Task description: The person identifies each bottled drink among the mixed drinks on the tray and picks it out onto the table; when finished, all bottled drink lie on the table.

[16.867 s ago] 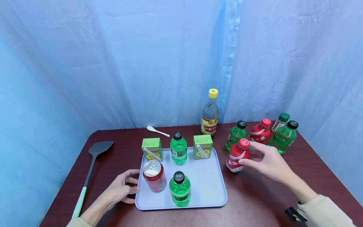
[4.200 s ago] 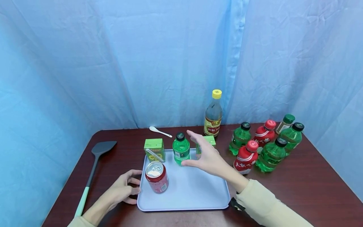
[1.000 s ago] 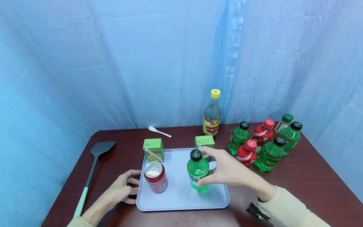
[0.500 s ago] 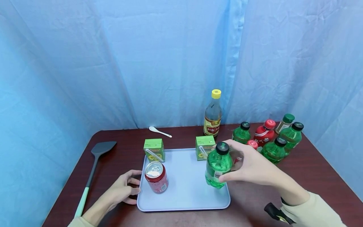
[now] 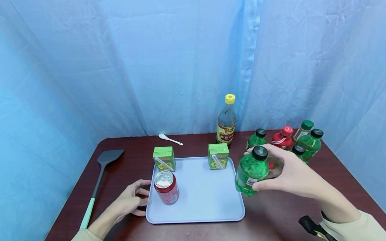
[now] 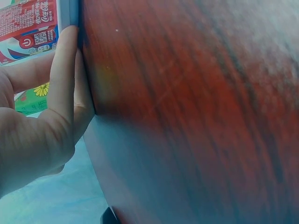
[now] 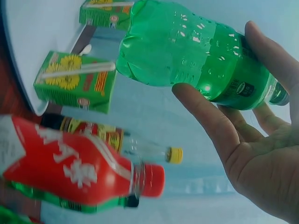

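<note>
My right hand [image 5: 291, 172] grips a green soda bottle [image 5: 248, 174] between thumb and fingers, holding it raised at the right edge of a pale lavender tray [image 5: 208, 204]. In the right wrist view the bottle's ridged base [image 7: 140, 51] is free of any surface. My left hand [image 5: 129, 199] rests its fingertips against the tray's left rim. In the left wrist view its fingers [image 6: 64, 79] lie along that rim. On the tray stand a red soda can [image 5: 167, 194] and two green juice boxes, one at back left [image 5: 164, 159], the other at back right [image 5: 218, 157].
Right of the tray cluster green soda bottles [image 5: 309, 145], red-capped bottles [image 5: 282, 140] and a green-lidded jar [image 5: 302, 130]; my right hand partly covers them. Behind the tray are a yellow-capped bottle [image 5: 226, 125] and white spoon [image 5: 170, 138]. A spatula [image 5: 98, 177] lies left.
The right hand has gripped the green bottle from the tray's back middle, lifted it and carried it rightward to the tray's right edge. Earlier, another green bottle left the tray's front. The left hand stays put.
</note>
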Demonstrator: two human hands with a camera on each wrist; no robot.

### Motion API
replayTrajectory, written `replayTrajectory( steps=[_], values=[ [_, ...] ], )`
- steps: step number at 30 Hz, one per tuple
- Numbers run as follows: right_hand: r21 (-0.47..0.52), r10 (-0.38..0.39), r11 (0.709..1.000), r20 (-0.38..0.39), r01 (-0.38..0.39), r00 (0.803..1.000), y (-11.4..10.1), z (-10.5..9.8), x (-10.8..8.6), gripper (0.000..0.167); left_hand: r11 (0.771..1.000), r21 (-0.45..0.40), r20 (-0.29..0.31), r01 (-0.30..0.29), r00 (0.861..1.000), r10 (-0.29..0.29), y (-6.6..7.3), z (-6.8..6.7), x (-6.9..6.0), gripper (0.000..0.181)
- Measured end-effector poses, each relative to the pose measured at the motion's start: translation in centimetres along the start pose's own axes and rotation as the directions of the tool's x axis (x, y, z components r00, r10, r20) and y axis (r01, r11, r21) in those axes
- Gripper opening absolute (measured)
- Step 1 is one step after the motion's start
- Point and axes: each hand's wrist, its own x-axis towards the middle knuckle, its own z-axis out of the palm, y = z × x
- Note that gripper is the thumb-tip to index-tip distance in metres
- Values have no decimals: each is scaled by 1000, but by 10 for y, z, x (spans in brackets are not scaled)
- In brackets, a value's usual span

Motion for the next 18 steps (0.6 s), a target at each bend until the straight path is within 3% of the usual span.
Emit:
replayTrajectory(
  steps=[6,10,12,15,18],
  values=[
    [-112,94,988,-90,-104,992,4,-25,-13,81,1000,-5,-7,5,1000,-5,-1,0,2,66],
    [-219,176,953,-162,-209,971,11,-50,-24,105,1000,-1,-8,7,1000,-7,-1,1,3,67],
    [-268,190,932,-217,-245,958,17,-64,-31,107,1000,-1,-8,2,1000,-2,-1,1,3,67],
    [-266,108,945,-293,-190,950,29,-85,-41,98,1000,-4,-12,-2,1000,2,-3,2,4,67],
    [-256,-34,965,-361,-64,932,46,-107,-48,92,1000,-7,-17,-1,1000,1,-4,2,5,67]
  ],
)
